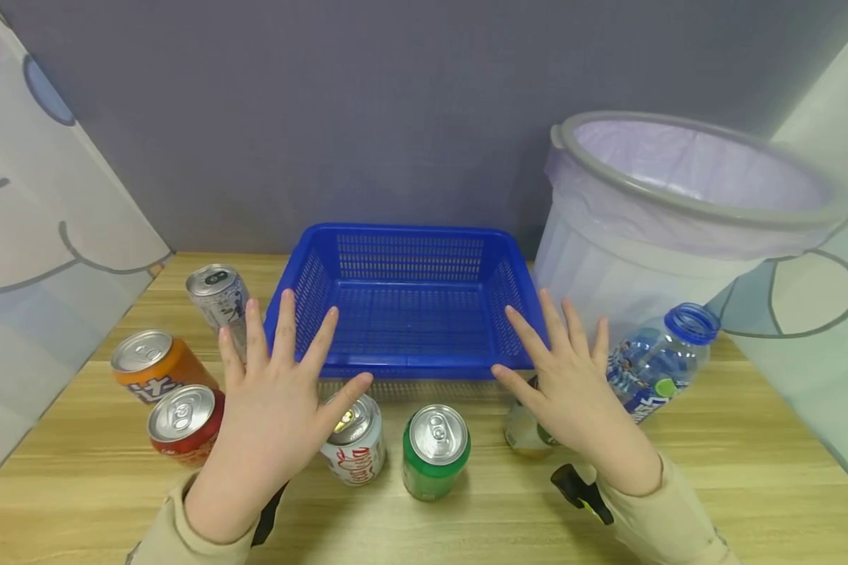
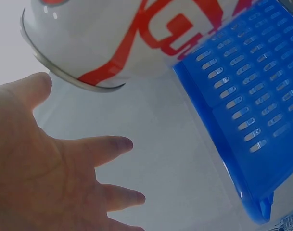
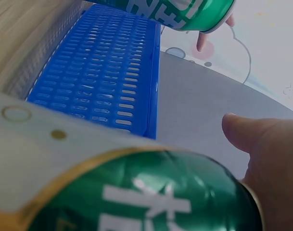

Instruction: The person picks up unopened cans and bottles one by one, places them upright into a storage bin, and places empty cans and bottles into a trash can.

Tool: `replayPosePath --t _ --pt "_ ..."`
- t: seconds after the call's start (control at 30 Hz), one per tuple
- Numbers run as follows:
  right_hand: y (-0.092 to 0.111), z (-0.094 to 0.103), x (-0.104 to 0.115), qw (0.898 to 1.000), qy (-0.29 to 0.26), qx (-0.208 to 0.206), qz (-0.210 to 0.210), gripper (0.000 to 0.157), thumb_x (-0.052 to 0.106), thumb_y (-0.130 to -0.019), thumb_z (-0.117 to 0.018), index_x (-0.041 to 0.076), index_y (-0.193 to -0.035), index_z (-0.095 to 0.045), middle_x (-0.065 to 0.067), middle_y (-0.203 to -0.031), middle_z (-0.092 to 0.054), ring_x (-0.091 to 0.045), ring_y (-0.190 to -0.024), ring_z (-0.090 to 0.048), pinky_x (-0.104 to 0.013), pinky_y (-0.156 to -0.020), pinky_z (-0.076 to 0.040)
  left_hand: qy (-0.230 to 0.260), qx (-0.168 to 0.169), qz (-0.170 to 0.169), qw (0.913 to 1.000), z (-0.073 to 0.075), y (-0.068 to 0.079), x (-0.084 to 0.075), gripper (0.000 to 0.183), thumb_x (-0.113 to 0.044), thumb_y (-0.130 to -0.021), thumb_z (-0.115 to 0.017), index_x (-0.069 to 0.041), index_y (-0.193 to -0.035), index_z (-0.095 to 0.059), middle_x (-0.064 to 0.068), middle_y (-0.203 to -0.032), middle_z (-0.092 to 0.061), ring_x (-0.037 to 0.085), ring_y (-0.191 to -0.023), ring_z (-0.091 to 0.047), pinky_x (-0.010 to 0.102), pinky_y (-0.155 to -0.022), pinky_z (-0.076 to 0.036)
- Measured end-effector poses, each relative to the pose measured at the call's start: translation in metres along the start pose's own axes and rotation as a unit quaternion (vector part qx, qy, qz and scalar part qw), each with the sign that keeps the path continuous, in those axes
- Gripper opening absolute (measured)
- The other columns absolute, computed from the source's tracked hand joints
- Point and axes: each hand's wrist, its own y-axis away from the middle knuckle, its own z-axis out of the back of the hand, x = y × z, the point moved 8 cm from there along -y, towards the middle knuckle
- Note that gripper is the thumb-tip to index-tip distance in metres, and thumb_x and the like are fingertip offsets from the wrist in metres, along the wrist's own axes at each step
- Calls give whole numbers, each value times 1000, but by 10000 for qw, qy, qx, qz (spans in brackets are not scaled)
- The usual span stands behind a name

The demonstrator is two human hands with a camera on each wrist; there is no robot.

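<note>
Wood-grain table [image 1: 495, 526] carries everything. Possible faults, by size:

Lined bin [image 1: 629, 263], right: a wide swing of the right arm could jolt it. Blue slotted basket [image 1: 410, 362], centre: fingertips overlap its near corners in the head view, so a forward push might skid it. Clear plastic bottle [image 1: 667, 361], beside the right fingers: a sideways knock would likely tip it (no cap seen on its mouth).

Cans, all near the basket: slim grey-white can [image 1: 219, 294], orange can [image 1: 162, 369] and red can [image 1: 187, 428] at left; white can with red script [image 1: 356, 459] and green can [image 1: 434, 463] in front; white-and-green can [image 1: 523, 431] partly hidden. The orange and red pair sit close; bumping one could topple both.

Grip: left hand [image 1: 275, 416] and right hand [image 1: 572, 384] both fully splayed, fingers straight, holding nothing. Left thumb is near the white can; no contact seen.
</note>
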Motion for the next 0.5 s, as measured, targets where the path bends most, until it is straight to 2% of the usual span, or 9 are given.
replayPosePath --t 0.27,0.5 --pt "3 0 -1 9999 -73 -65 39 69 56 -95 -41 23 -152 -21 -18 -158 0 -46 -143 1 -69 -104 11 46 55 73 9999 0 -1 3 77 -68 -88 -40 -23 -150 -28 24 -157 -5 48 -141 12 69 -106 4" --pt "1 3 -1 9996 -102 -199 174 69 54 -95 -43 22 -152 -21 -18 -159 0 -47 -142 -3 -68 -106 10 77 -91 159 9998 4 -4 9 75 -65 -90 -41 -21 -150 -28 27 -156 -6 52 -140 8 71 -106 2"
